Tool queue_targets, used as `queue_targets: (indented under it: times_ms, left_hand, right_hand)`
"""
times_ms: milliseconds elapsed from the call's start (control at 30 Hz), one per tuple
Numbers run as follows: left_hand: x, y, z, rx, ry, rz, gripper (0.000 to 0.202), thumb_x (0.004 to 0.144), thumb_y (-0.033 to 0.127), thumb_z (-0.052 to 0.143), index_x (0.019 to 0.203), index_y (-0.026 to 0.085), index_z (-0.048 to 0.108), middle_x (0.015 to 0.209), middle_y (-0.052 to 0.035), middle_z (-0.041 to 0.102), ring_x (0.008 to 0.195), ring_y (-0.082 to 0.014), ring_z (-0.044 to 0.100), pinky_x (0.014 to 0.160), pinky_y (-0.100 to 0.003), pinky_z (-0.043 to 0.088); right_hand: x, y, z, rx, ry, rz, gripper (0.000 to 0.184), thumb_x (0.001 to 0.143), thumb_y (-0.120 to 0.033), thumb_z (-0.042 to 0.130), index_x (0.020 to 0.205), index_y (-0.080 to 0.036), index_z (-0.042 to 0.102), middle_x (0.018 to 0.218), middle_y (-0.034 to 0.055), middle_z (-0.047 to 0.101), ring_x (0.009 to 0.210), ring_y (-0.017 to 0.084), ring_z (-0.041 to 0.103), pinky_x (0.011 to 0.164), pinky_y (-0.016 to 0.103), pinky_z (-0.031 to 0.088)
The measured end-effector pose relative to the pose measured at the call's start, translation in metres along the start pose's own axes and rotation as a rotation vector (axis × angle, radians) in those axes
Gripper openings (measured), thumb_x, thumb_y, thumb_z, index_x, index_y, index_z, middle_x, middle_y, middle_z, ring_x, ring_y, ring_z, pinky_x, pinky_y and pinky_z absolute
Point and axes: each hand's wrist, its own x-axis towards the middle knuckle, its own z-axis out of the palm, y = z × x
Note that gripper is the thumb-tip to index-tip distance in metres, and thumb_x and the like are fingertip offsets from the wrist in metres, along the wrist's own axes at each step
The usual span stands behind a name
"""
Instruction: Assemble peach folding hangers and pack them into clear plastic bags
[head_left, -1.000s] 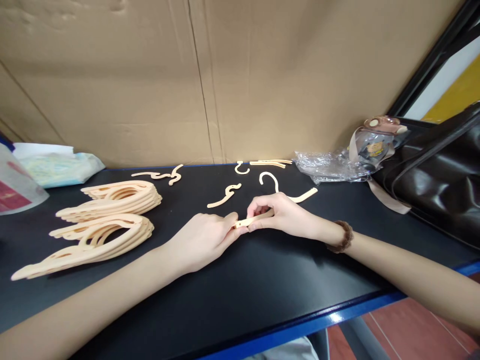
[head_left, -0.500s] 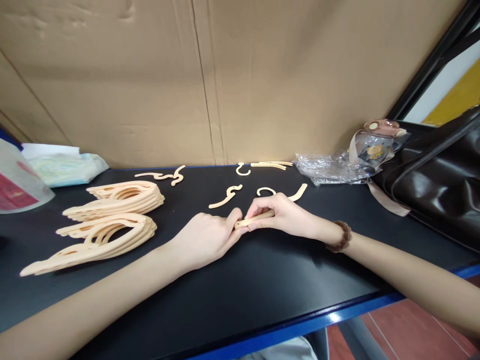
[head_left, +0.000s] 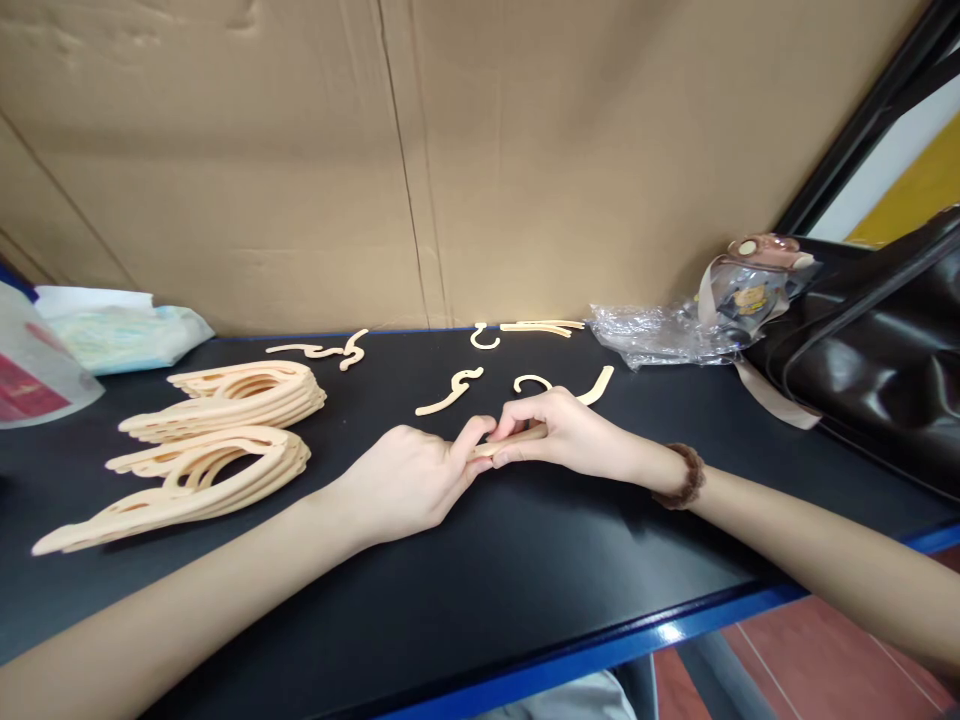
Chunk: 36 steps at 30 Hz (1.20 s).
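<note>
Between my two hands is a beige hanger arm piece [head_left: 529, 434], partly covered by fingers. My left hand [head_left: 420, 478] pinches its left end, the thumb lying over it. My right hand [head_left: 556, 428] grips the same piece from the right, fingertips against those of the left. Just beyond them lie a curved hanger piece [head_left: 450, 392], a hook piece [head_left: 531, 382] and another arm piece [head_left: 598, 386], partly hidden behind my right hand. Two stacks of folded beige hangers, a front stack [head_left: 247, 478] and a back stack [head_left: 259, 395], sit left of my hands.
Farther back are a joined hanger piece [head_left: 351, 350], a small hook [head_left: 486, 340] and thin strips [head_left: 541, 327]. Crumpled clear plastic [head_left: 660, 338], a clear bottle [head_left: 750, 295] and a dark bag [head_left: 877, 350] stand right. A wipes packet [head_left: 142, 335] and a cup [head_left: 37, 365] are left.
My left thumb and finger have shifted over the end of the hanger piece, covering more of it. Both hands stay in nearly the same place.
</note>
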Motion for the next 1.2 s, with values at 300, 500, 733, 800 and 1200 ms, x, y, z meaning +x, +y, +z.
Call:
queue_targets:
  times_ms: [300,500,733,800,1200]
  left_hand:
    - [0.0,0.0,-0.001,0.0,0.012,0.002,0.029,0.1,0.03,0.023,0.121,0.014,0.037,0.067,-0.0029,0.07,0.056,-0.0221,0.068,0.044,-0.026,0.038]
    - [0.0,-0.002,-0.002,0.045,0.018,-0.017,0.027,0.099,0.03,0.025,0.118,0.016,0.039,0.06,-0.0003,0.067,0.051,-0.0211,0.065,0.043,-0.025,0.035]
    - [0.001,0.002,0.002,0.026,0.029,-0.07,0.025,0.098,0.031,0.029,0.115,0.017,0.041,0.057,0.0017,0.065,0.048,-0.0209,0.063,0.042,-0.026,0.031]
    - [0.001,0.002,0.002,0.012,0.028,-0.082,0.027,0.098,0.031,0.029,0.115,0.016,0.041,0.06,0.0003,0.067,0.051,-0.0207,0.065,0.043,-0.026,0.032]
    - [0.004,-0.009,-0.004,-0.054,0.333,-0.062,0.013,0.08,0.015,0.044,0.085,0.018,0.056,0.087,-0.0056,0.064,0.092,-0.0234,0.056,0.084,-0.039,0.046]
  right_hand:
    - [0.0,-0.001,0.0,-0.168,0.012,-0.045,0.022,0.086,-0.038,0.063,0.077,-0.018,0.06,0.08,0.0002,0.07,0.075,0.014,0.066,0.067,0.022,0.047]
    - [-0.001,-0.002,0.0,-0.21,-0.004,-0.04,0.021,0.089,-0.037,0.06,0.08,-0.019,0.059,0.082,-0.0006,0.069,0.074,0.013,0.065,0.066,0.022,0.045]
    - [-0.001,0.002,-0.001,-0.256,0.017,-0.045,0.019,0.088,-0.037,0.061,0.082,-0.019,0.061,0.081,-0.0006,0.068,0.073,0.013,0.063,0.064,0.022,0.043]
    - [0.0,0.003,-0.001,-0.273,0.03,-0.033,0.019,0.088,-0.036,0.062,0.081,-0.019,0.061,0.08,-0.0006,0.068,0.073,0.013,0.062,0.063,0.022,0.042]
    - [0.0,-0.005,-0.004,-0.46,0.069,-0.015,0.014,0.087,-0.033,0.062,0.085,-0.019,0.06,0.076,-0.0023,0.062,0.067,0.011,0.055,0.061,0.022,0.038]
